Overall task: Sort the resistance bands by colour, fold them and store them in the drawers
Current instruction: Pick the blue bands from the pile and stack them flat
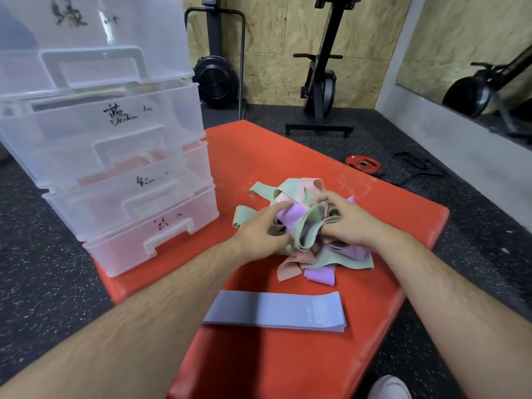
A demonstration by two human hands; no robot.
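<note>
Curled round a green band (308,218), the right hand (344,223) pinches it at the top of the heap. The left hand (259,230) lies with fairly straight fingers on the purple and green loops, probably pinning them so one colour can be drawn free. Both work over the red mat (259,156), which serves as the sorting surface. At ten o'clock from the hands the drawer stack (115,145) stands with its labelled fronts within easy reach. The tangle of bands (325,259), green, pink and purple, sits mid-mat. At six o'clock of it lie the blue-grey bands (273,311), flat and squared, seemingly sorted and awaiting folding. A weight plate (363,164) rests on the floor at one o'clock.
</note>
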